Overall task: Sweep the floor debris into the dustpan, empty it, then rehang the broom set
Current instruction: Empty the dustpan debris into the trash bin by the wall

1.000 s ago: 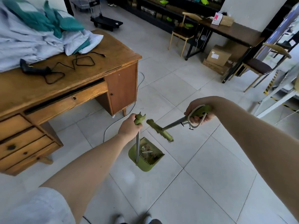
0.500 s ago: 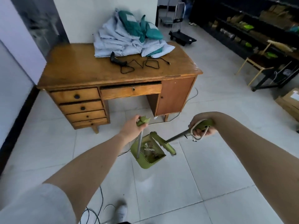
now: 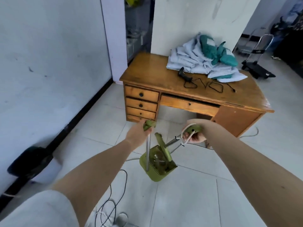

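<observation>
A green dustpan [image 3: 155, 175] on a metal pole hangs just above the tiled floor, with debris lying inside its scoop. My left hand [image 3: 137, 134] is shut on the green grip at the top of that pole. My right hand [image 3: 193, 135] is shut on the green handle of the broom [image 3: 163, 147], with a white hanging loop around the fingers. The broom's shaft slants down to the left and its green head rests in the mouth of the dustpan.
A wooden desk [image 3: 154, 74] with drawers stands straight ahead, piled with blue and teal cloth [image 3: 205, 58] and a black corded tool. Cables [image 3: 113, 203] trail over the floor near my feet. A dark bin [image 3: 31, 161] leans at the left wall. A hand trolley [image 3: 257, 69] stands far right.
My view has swung left, so the desk now lies ahead and the left wall shows. The broom head has come closer into the dustpan. Both hands keep their grips.
</observation>
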Tool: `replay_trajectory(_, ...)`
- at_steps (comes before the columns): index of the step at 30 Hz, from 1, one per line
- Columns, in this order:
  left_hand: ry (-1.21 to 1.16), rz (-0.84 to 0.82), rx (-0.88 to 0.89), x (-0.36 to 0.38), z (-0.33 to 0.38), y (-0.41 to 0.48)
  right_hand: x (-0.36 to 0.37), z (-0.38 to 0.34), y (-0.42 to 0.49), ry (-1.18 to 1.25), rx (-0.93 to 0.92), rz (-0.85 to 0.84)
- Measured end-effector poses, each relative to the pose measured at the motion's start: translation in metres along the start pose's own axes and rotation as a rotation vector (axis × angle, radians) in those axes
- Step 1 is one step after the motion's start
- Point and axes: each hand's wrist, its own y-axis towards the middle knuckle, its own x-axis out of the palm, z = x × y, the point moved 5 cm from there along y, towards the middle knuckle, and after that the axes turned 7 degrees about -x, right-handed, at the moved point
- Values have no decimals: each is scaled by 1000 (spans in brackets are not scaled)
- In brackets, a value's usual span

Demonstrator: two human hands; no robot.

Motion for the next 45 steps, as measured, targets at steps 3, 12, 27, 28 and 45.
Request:
replay_trajectory(3,-27,29,-37,-38,-37,7,52,-26,10,-45,-12,-26)
replay_trajectory(12,-105,128,-220,-155,-147,16,217,-98,38,-253,22,-201)
replay_trajectory(27,-43,554,-581,-325,-281,-43,417,-220,67,-607,-139,-440)
replay_trajectory(28,-20,583,-605,-334,-284,-47,427,-224,68,-636,-114,-468)
replay_trajectory(45,627,710,-921,-404,-274,-66,541,-299,121,-864,-14,-803)
